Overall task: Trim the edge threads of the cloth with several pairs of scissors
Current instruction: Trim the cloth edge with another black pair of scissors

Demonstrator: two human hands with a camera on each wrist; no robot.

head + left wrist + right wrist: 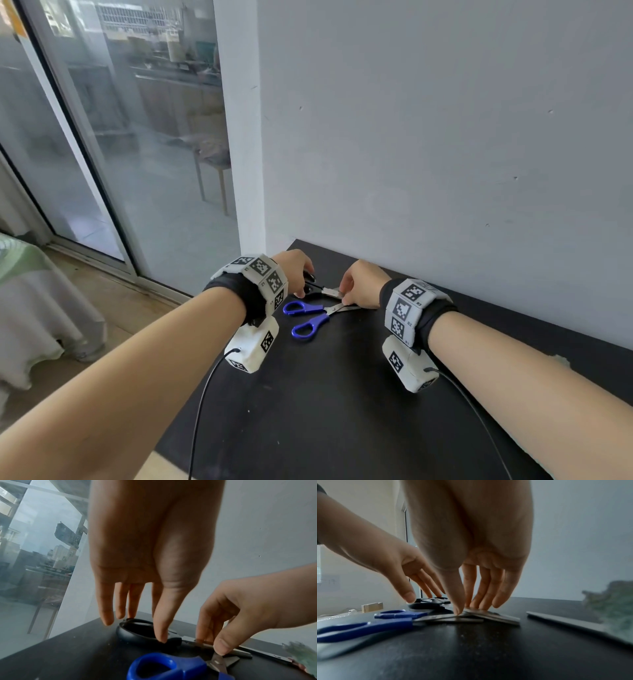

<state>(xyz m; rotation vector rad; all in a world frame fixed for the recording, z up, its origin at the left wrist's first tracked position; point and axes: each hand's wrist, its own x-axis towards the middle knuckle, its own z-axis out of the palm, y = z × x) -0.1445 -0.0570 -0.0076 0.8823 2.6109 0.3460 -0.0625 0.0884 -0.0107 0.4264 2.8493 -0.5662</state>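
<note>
Black-handled scissors lie near the far left of the black table. Blue-handled scissors lie just in front, their blades half apart and crossing under the black pair's blades. My left hand reaches down with straight fingers, and its thumb touches the black handle. My right hand pinches the black scissors' blades between thumb and fingers. A frayed green cloth lies to the right, blurred, with one corner showing past my right forearm.
A long metal blade lies on the table between the scissors and the cloth. A grey wall rises right behind the table. A glass sliding door stands to the left, beyond the table's left edge. Cables hang from both wrist cameras.
</note>
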